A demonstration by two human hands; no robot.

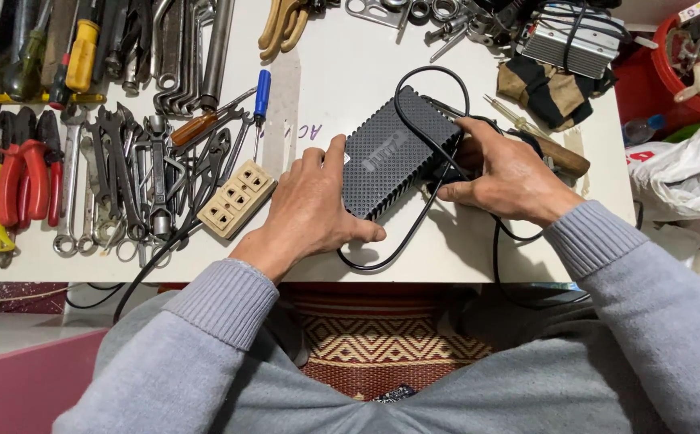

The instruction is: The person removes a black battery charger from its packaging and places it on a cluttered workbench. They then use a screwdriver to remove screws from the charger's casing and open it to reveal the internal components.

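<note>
Centrally, both hands gripping black ribbed box, left hand, right hand, red bucket holding clutter.

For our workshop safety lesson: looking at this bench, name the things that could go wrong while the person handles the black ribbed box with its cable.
1. The black cable loops over the black ribbed box and hangs past the table edge; it might snag and drag the box.
2. The left hand sits close to the beige socket strip and the spanners; a slip could knock them.
3. The right hand covers the box's far end, hiding the cable joint.
</note>
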